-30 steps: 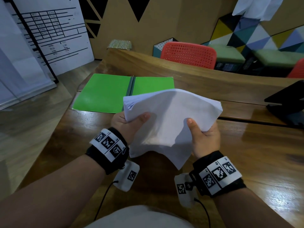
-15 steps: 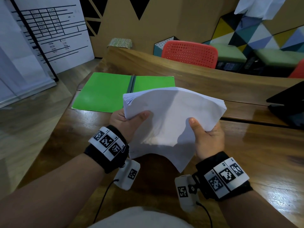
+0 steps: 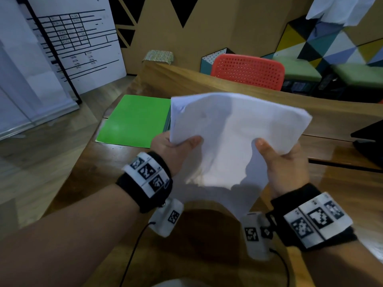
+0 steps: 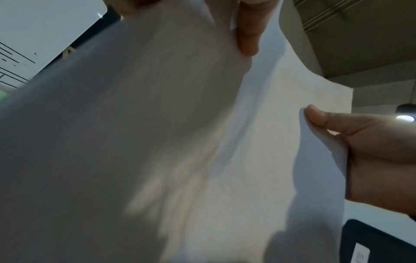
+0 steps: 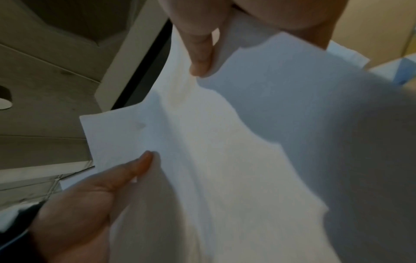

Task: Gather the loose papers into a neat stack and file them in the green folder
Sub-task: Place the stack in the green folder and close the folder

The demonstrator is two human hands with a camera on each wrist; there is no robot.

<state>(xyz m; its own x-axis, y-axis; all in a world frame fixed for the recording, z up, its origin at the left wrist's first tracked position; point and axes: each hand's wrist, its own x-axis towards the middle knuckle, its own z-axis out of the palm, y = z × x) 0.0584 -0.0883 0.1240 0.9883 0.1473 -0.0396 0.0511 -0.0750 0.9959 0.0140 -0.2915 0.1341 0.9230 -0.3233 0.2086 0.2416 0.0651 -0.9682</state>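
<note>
A stack of white papers (image 3: 232, 137) hangs in the air above the wooden table (image 3: 342, 193), sagging in the middle. My left hand (image 3: 176, 146) grips its left edge, thumb on top. My right hand (image 3: 284, 160) grips the right edge the same way. The green folder (image 3: 134, 121) lies open and flat on the table behind my left hand, its right half hidden by the papers. In the left wrist view the papers (image 4: 202, 142) fill the frame, with my left hand (image 4: 247, 32) at the top and my right hand (image 4: 364, 151) at the right. The right wrist view shows the papers (image 5: 225, 160) between my right hand (image 5: 200, 53) and my left hand (image 5: 94, 192).
A black device (image 3: 369, 141) sits at the table's right edge. A raised wooden ledge (image 3: 228, 83) runs along the back of the table, with a red chair (image 3: 246, 70) behind it. A white board (image 3: 68, 44) leans at the left.
Both hands have lifted the stack a little higher and farther from me. The papers now cover the folder's right half.
</note>
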